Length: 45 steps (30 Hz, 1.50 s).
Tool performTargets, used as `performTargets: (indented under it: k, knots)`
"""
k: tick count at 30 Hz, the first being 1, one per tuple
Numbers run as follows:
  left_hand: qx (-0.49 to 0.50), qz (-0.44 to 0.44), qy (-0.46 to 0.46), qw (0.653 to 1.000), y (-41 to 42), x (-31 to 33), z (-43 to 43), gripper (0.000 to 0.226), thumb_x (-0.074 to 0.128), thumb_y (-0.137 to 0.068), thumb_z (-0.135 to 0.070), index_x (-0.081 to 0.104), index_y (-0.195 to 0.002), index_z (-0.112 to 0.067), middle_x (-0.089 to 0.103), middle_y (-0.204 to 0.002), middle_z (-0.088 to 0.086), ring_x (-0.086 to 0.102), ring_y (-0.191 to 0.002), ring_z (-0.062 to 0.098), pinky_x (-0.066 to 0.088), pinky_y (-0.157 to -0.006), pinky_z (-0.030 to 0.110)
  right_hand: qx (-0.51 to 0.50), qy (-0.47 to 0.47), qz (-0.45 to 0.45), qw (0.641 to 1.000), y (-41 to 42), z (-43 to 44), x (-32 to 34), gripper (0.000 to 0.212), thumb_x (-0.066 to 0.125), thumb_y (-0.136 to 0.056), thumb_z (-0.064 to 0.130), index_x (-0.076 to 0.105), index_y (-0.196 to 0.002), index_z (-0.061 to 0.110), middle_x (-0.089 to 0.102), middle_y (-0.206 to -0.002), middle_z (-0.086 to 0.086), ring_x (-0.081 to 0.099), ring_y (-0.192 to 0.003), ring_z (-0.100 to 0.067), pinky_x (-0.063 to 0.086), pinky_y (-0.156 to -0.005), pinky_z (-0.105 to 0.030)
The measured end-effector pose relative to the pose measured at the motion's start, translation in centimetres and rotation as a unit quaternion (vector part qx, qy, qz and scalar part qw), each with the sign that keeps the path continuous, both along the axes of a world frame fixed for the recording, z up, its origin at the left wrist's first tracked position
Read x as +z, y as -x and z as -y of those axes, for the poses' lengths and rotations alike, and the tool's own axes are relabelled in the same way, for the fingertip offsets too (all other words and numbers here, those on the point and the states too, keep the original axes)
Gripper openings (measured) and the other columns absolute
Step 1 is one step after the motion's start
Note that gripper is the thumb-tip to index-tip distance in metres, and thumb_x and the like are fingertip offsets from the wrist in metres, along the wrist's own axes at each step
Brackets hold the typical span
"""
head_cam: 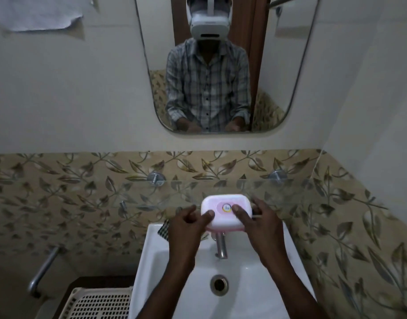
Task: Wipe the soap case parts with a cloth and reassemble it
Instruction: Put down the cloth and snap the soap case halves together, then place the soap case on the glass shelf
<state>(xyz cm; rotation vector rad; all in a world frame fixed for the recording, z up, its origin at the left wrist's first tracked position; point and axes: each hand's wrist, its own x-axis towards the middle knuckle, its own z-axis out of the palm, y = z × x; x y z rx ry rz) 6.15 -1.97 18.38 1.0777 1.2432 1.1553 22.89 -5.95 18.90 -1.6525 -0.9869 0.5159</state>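
A closed pink and white soap case (224,209) with a round label on its lid sits at the glass shelf (151,192) above the sink. My left hand (191,223) grips its left side, thumb on the lid. My right hand (258,218) holds its right side, thumb pressed near the label. A checked cloth (163,229) lies on the sink's back left corner, partly hidden behind my left hand.
A white sink (151,261) with a metal tap (220,246) and drain (219,285) lies below the case. A mirror (220,65) hangs on the wall above. A white slotted basket (98,302) stands at lower left beside a metal pipe (42,270).
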Motion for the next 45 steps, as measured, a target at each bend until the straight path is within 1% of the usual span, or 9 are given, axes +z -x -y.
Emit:
performTargets:
  k: [2, 6, 9, 20, 28, 33, 37, 40, 45]
  knots:
    - [0.021, -0.038, -0.045, 0.998, -0.5, 2.1, -1.7, 0.032, 0.087, -0.072, -0.026, 0.082, -0.099, -0.012, 0.081, -0.083, 0.005, 0.077, -0.077, 0.021, 0.062, -0.075, 0.040, -0.049, -0.032, 0.072, 0.996, -0.2, -1.9, 1.9, 0.034, 0.079, -0.073, 0.050, 0.070, -0.094, 0.025, 0.067, -0.074, 0.013, 0.065, -0.069, -0.006, 0.043, -0.055, -0.008]
    - [0.037, -0.083, -0.084, 0.992, -2.5, 4.3, -5.8, 0.029, 0.085, -0.075, -0.023, 0.082, -0.097, -0.004, 0.080, -0.080, 0.017, 0.075, -0.072, 0.026, 0.063, -0.077, 0.048, -0.051, -0.025, 0.130, 0.990, -1.2, -6.4, 3.8, 0.040, 0.074, -0.081, 0.044, 0.075, -0.096, 0.008, 0.075, -0.089, -0.013, 0.067, -0.085, -0.029, 0.054, -0.073, -0.038]
    - [0.037, -0.140, -0.079, 0.986, -3.3, 4.6, -8.5, 0.031, 0.085, -0.074, -0.023, 0.080, -0.092, 0.003, 0.077, -0.078, 0.026, 0.070, -0.065, 0.024, 0.061, -0.074, 0.050, -0.056, 0.017, 0.152, 0.987, -2.0, -9.1, 3.5, 0.045, 0.071, -0.083, 0.044, 0.075, -0.093, 0.001, 0.074, -0.091, -0.023, 0.067, -0.090, -0.037, 0.049, -0.073, -0.038]
    - [0.035, -0.236, -0.068, 0.969, -3.4, 2.3, -11.0, 0.039, 0.086, -0.070, -0.030, 0.079, -0.085, 0.006, 0.076, -0.075, 0.027, 0.076, -0.071, 0.035, 0.061, -0.074, 0.047, -0.055, 0.065, 0.175, 0.981, -2.0, -11.4, 0.8, 0.045, 0.069, -0.083, 0.047, 0.074, -0.100, 0.006, 0.074, -0.099, -0.018, 0.067, -0.095, -0.035, 0.049, -0.072, -0.034]
    - [0.071, -0.269, -0.124, 0.953, -3.0, 3.2, -9.8, 0.048, 0.074, -0.086, -0.038, 0.070, -0.060, 0.002, 0.067, -0.055, 0.018, 0.065, -0.056, 0.027, 0.048, -0.060, 0.034, -0.099, -0.002, 0.118, 0.988, -2.1, -11.1, 0.2, 0.048, 0.071, -0.084, 0.048, 0.068, -0.092, 0.001, 0.073, -0.088, -0.018, 0.067, -0.085, -0.033, 0.044, -0.067, -0.031]
    - [0.234, -0.121, -0.209, 0.942, 0.4, -0.9, -5.2, 0.042, 0.050, -0.094, -0.022, 0.056, -0.058, 0.001, 0.054, -0.051, 0.014, 0.045, -0.047, 0.011, 0.035, -0.048, 0.028, -0.126, -0.209, 0.092, 0.965, 0.0, -6.4, -1.2, 0.026, 0.058, -0.095, 0.030, 0.047, -0.074, 0.019, 0.054, -0.068, 0.002, 0.050, -0.063, -0.012, 0.042, -0.057, -0.024]
    - [0.256, -0.087, -0.061, 0.961, 3.8, -8.7, -3.0, 0.055, 0.040, -0.098, -0.031, 0.059, -0.062, 0.005, 0.061, -0.058, 0.021, 0.058, -0.057, 0.024, 0.045, -0.058, 0.034, 0.065, -0.181, 0.187, 0.963, 5.3, -3.7, -7.0, 0.027, 0.056, -0.093, 0.027, 0.045, -0.069, 0.022, 0.037, -0.062, 0.010, 0.037, -0.055, -0.006, 0.030, -0.054, -0.020]
    - [0.209, -0.050, 0.150, 0.965, 5.5, -13.6, -3.2, 0.052, 0.039, -0.106, -0.032, 0.068, -0.084, 0.005, 0.071, -0.070, 0.021, 0.065, -0.063, 0.034, 0.055, -0.066, 0.041, 0.215, -0.010, 0.271, 0.938, 8.7, -4.7, -12.7, 0.007, 0.059, -0.090, 0.015, 0.061, -0.084, 0.013, 0.062, -0.082, -0.004, 0.061, -0.078, -0.020, 0.045, -0.068, -0.028]
    - [0.075, 0.060, 0.324, 0.941, 6.1, -17.1, -3.1, 0.058, 0.037, -0.106, -0.048, 0.059, -0.111, 0.006, 0.067, -0.095, 0.029, 0.066, -0.081, 0.037, 0.058, -0.083, 0.049, 0.397, 0.176, 0.470, 0.768, 10.6, -8.4, -19.0, 0.024, 0.058, -0.090, 0.008, 0.070, -0.111, 0.010, 0.007, -0.164, -0.017, 0.004, -0.151, -0.037, 0.005, -0.122, -0.050]
